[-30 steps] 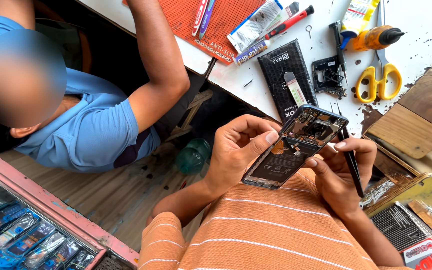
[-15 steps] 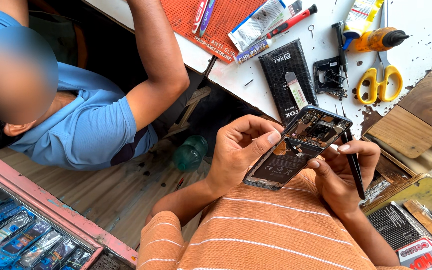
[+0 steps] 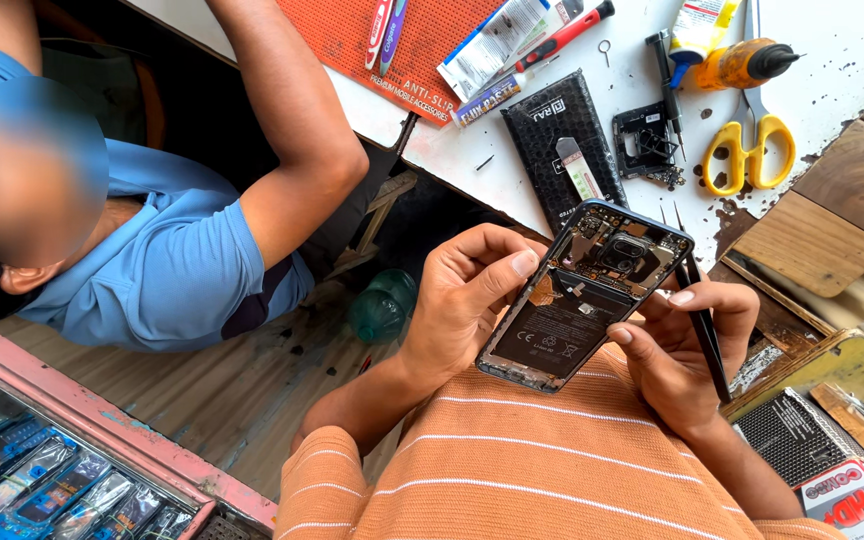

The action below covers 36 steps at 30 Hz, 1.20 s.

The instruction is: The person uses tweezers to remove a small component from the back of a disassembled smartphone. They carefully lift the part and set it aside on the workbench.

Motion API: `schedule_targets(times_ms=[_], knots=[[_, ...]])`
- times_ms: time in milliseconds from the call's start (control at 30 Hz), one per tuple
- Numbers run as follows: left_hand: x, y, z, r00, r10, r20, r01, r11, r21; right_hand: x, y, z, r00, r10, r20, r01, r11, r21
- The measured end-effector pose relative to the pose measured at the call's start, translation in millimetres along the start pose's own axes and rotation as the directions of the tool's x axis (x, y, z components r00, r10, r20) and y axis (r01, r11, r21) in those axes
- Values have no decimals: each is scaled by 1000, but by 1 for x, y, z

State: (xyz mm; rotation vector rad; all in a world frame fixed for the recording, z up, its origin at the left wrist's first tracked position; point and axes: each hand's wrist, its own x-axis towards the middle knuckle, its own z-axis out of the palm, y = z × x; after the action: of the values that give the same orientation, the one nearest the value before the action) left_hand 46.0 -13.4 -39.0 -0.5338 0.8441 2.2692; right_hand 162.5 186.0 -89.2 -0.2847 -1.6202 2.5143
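1. Head view, your hands: your left hand (image 3: 467,305) cradles an opened phone (image 3: 584,297) from its left edge, fingers curled behind it and the thumb pressed flat on the upper left rim. The phone sits tilted above your lap, back cover off, so the dark battery and the circuit board near the camera end face up.
2. Head view, your right hand (image 3: 677,355) closes on the phone's right edge; thumb and forefinger touch the frame, and the same hand pinches black tweezers (image 3: 704,330) that run along the palm with the tips pointing up past the phone's top corner.
3. Head view, the bench ahead: just beyond the phone lies a black textured pouch (image 3: 564,140) with a small utility blade (image 3: 579,168) on it. Right of it is a black plastic frame part (image 3: 642,140), then yellow-handled scissors (image 3: 749,150) and an orange bottle with a black cap (image 3: 742,63).
4. Head view, farther back: a red anti-slip mat (image 3: 422,40) holds two pens, and beside it are a foil packet (image 3: 492,45) and a red-handled screwdriver (image 3: 564,33).
5. Head view, left side: another person in a blue shirt (image 3: 177,265) sits below the bench, one bare arm (image 3: 297,140) reaching up to its edge. A greenish bottle (image 3: 382,305) lies on the wooden floor (image 3: 202,400) between that person and your left forearm.
6. Head view, right side: wooden blocks (image 3: 832,210) rest near your right hand.
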Motion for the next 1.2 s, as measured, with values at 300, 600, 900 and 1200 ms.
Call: schedule_targets(times_ms=[300, 600, 900, 1200], knots=[[5, 1, -4, 996, -79, 31, 83, 982, -172, 4, -17, 9, 997, 47, 57, -50, 998, 43], [7, -1, -8, 995, -96, 32, 101, 980, -172, 6, -23, 13, 996, 12, 85, -13, 1000, 11], [8, -1, -8, 995, -86, 52, 93, 983, -161, 3, -23, 11, 996, 38, 81, -38, 999, -5], [8, -2, -8, 996, -87, 35, 91, 984, -152, 5, -23, 11, 995, 29, 92, -28, 1000, -7]])
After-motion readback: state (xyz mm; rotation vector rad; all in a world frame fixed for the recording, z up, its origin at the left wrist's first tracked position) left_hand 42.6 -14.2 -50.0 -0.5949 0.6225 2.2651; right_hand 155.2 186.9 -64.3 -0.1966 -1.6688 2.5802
